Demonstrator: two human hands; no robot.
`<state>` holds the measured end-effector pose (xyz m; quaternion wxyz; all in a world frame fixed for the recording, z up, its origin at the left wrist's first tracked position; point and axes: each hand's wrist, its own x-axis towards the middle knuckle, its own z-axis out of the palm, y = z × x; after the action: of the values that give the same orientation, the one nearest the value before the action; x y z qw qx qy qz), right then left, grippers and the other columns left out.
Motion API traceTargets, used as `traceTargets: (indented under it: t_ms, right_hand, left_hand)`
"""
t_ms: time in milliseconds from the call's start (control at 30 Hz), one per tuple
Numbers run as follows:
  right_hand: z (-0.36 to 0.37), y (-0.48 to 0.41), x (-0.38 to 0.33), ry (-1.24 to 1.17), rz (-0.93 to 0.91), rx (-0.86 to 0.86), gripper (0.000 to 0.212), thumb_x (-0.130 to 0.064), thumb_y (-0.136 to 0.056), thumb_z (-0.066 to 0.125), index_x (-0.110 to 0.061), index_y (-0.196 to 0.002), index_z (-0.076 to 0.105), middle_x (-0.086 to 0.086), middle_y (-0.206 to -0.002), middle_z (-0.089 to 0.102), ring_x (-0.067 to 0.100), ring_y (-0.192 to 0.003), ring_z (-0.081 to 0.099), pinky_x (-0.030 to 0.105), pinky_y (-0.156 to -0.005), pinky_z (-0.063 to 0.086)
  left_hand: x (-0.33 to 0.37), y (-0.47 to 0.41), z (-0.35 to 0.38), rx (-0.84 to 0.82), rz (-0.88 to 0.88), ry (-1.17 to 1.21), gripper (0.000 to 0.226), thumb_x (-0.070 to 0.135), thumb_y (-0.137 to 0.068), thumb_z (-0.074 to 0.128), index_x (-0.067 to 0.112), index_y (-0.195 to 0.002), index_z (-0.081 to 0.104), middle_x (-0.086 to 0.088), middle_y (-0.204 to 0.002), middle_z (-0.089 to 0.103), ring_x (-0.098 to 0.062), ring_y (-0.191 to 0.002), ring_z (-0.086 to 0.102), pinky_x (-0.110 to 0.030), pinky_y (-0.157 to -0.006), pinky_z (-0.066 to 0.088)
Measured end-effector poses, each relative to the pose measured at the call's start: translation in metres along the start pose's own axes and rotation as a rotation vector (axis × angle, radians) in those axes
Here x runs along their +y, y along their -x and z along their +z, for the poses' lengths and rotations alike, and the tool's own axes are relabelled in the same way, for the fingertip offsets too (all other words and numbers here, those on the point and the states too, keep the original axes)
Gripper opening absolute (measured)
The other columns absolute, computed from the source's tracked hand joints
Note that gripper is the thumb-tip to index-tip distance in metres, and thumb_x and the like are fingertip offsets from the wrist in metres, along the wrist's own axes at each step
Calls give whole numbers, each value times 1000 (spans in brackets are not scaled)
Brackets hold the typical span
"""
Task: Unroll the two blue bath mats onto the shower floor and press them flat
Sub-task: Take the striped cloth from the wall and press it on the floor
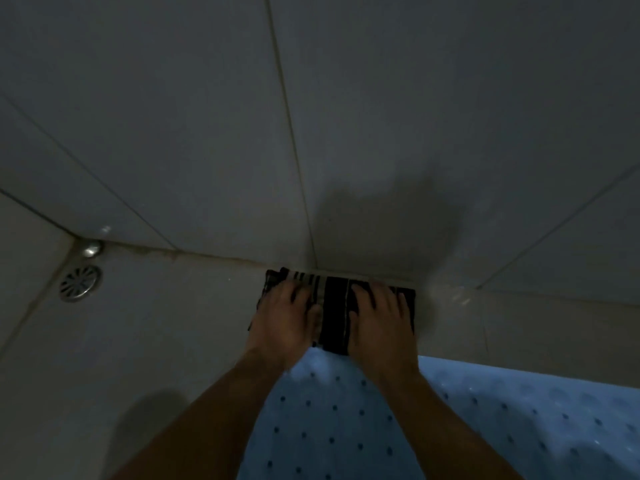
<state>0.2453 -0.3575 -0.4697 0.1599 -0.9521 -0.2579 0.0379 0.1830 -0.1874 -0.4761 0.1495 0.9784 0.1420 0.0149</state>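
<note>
Pressing: left hand (281, 318) and right hand (380, 320), fingers spread flat, grasping nothing, on a dark striped cloth (334, 317) against the wall.
Mat: pale blue dotted rubber bath mat (346, 420) on the shower floor (156, 323), beneath both forearms, nearer than the hands.

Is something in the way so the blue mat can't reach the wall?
Yes. A dark striped cloth lies on the floor against the wall, just past the edge of the blue mat. The left hand and right hand rest flat on that cloth, not on the mat.
</note>
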Motion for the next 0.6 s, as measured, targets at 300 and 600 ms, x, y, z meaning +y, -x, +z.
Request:
traceTargets:
  t_ms: [300, 600]
  right_hand:
    - [14, 8, 16, 50, 41, -324, 59, -47, -104, 8, -27, -155, -14, 5, -163, -19, 20, -150, -20, 41, -120, -14]
    - [-10, 8, 72, 2, 71, -403, 69, -49, -105, 17, -13, -157, -10, 5, -163, -19, 16, -149, -19, 38, -120, -15]
  left_hand:
    - [9, 2, 14, -348, -94, -235, 62, 47, -104, 6, 21, -154, -19, -9, -162, -24, -25, -149, -24, -46, -119, -15]
    - [59, -5, 29, -383, -71, -217, 62, 46, -103, 6, 21, -154, -21, -11, -161, -26, -28, -148, -26, -47, -117, -16]
